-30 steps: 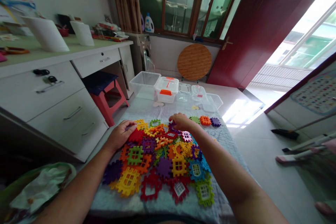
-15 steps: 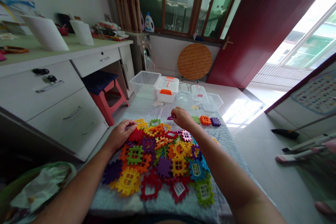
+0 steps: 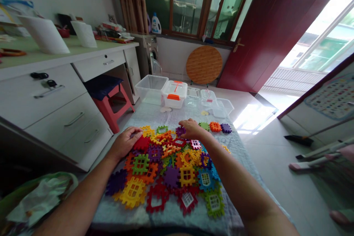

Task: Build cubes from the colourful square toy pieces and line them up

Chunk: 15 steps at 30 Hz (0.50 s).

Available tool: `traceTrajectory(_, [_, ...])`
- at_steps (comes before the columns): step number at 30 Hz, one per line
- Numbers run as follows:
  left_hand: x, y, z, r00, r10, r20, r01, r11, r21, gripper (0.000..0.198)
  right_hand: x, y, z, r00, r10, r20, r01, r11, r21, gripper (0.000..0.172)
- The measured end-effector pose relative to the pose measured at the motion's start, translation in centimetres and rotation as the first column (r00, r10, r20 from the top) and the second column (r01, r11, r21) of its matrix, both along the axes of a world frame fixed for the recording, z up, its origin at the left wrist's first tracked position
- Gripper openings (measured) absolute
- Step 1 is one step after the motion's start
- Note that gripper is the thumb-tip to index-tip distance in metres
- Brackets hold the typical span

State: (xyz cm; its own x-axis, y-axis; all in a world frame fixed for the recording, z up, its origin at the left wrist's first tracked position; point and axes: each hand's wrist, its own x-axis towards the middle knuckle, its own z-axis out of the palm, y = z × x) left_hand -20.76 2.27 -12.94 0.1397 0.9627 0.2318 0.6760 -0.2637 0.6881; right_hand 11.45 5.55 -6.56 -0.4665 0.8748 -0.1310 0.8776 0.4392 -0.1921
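Interlocking plastic building tiles lie in a loose heap on the cloth. My left hand [image 3: 127, 142] rests at the heap's left edge, against a red tile [image 3: 142, 143], with a gap between thumb and fingers and nothing visibly held. Over the far side of the heap is my right hand [image 3: 191, 129], fingers apart and stretched to the left. Just below its fingertips lies a purple tile [image 3: 180, 131]. Beyond that hand a green tile [image 3: 204, 126], an orange tile [image 3: 215, 127] and a dark purple tile [image 3: 226, 128] form a row.
Along the cloth's far end stand an uncovered clear bin [image 3: 152, 85], a lidded box with orange clips [image 3: 174, 94] and smaller clear containers [image 3: 208, 97]. A red stool [image 3: 113, 103] is beside the white desk [image 3: 55, 112]. A bag-lined bin [image 3: 41, 199] sits low at left.
My right hand has come nearer and loosened its pinch, and the purple tile it held now lies at the heap's far edge. My left hand stays at the red tile.
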Motion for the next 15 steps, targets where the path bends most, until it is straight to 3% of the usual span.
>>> traceTrajectory(5, [0.2,-0.2,0.4,1.000,0.008,-0.006,-0.008,1.000,0.004,0.040,-0.8,0.0,-0.3,1.000,-0.018,-0.002,0.018,1.000,0.023,0.058])
traceTrajectory(10, [0.4,-0.3,0.7,1.000,0.010,-0.002,-0.010,1.000,-0.003,0.041,1.1,0.0,0.9,0.994,-0.041,-0.100,0.050,0.995,0.088,0.057])
traceTrajectory(15, [0.3,-0.1,0.4,1.000,0.010,-0.017,-0.009,1.000,0.002,0.041,2.8,0.4,2.0,0.993,-0.090,-0.079,0.100,0.985,0.143,0.053])
